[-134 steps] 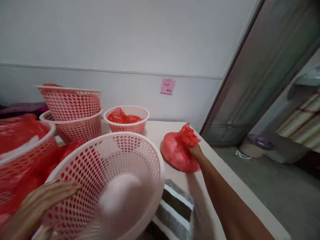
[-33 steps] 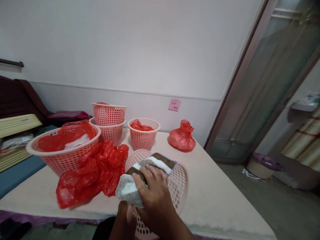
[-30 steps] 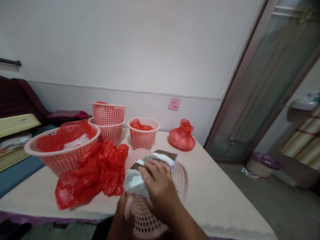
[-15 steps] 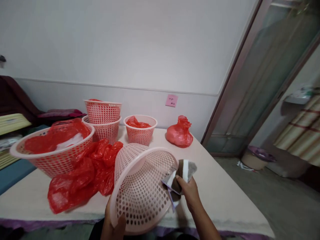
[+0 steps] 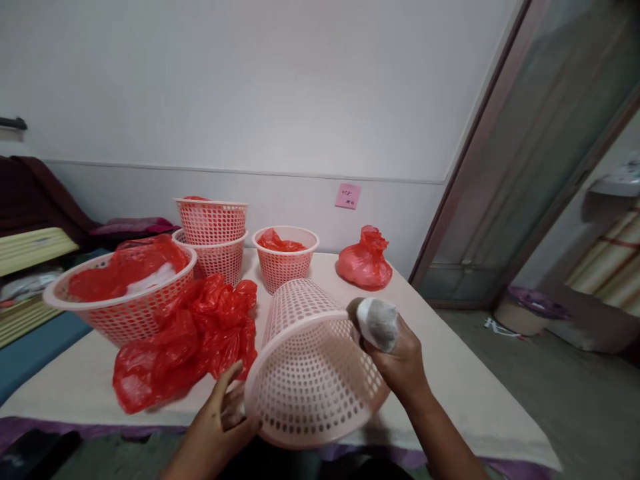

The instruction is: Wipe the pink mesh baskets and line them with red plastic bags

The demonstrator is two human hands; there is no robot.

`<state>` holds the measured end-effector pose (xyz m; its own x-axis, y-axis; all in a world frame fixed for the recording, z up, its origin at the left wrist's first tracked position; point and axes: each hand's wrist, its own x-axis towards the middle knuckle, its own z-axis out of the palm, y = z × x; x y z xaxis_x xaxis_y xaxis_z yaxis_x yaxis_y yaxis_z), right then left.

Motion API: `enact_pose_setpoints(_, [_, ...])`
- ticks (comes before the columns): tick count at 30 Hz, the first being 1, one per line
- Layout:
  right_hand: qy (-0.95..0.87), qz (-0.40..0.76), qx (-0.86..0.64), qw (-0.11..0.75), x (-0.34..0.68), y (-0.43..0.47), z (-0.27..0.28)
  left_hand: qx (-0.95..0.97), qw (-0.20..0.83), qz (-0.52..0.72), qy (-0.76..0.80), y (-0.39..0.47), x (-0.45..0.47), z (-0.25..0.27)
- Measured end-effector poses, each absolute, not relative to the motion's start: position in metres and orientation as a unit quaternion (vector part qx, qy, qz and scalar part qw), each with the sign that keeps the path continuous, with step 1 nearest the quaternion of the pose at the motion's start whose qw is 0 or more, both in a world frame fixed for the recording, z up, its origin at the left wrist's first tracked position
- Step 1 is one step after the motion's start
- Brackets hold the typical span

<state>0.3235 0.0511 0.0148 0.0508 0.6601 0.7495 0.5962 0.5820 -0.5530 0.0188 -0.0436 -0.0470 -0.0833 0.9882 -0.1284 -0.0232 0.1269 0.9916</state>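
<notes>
A pink perforated plastic basket (image 5: 320, 373) is tipped on its side over the front of the table, its mouth facing me. My left hand (image 5: 227, 413) grips its rim on the lower left, thumb raised and fingers partly hidden by the basket. With my right hand (image 5: 397, 353) I hold a bunched cloth (image 5: 377, 323) in white, grey and brown, pressed against the rim's upper right. Just left of the basket lies a crumpled red plastic bag (image 5: 200, 333).
A wide basket (image 5: 120, 300) with red plastic and something white stands on the left. Behind are two stacked baskets (image 5: 213, 223) and another basket (image 5: 286, 260) holding red plastic. A tied red bag (image 5: 365, 260) sits back right on the white-covered table (image 5: 480, 400). A pink note (image 5: 348, 196) sticks to the wall.
The basket has turned and shifted slightly right. My right hand has moved the cloth up onto its rim, and the cloth is more bunched. My left hand's thumb has come off the inside of the basket.
</notes>
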Motion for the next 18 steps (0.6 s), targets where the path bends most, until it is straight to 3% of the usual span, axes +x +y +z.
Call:
enact_pose_setpoints(5, [-0.805,-0.092,-0.288,0.511,0.290,0.041,0.052,0.534,0.404,0.461,0.582,-0.031,0.017,-0.032])
enact_pose_setpoints(8, [-0.805,-0.099,-0.304,0.499,0.284,0.042,0.057,0.529,0.359,0.498,0.586,-0.026,0.022,-0.044])
enact_pose_setpoints(11, [-0.734,-0.073,-0.413,0.534,0.295,0.045,0.042,0.485,0.355,0.534,0.594,-0.027,0.025,-0.048])
enact_pose_setpoints(15, [-0.489,0.129,-0.592,0.627,0.301,0.042,-0.003,0.356,0.356,0.625,0.597,-0.030,0.034,-0.044])
enact_pose_setpoints(18, [-0.322,0.396,-0.509,0.693,0.271,0.028,-0.036,0.269,0.349,0.684,0.582,-0.026,0.055,-0.051])
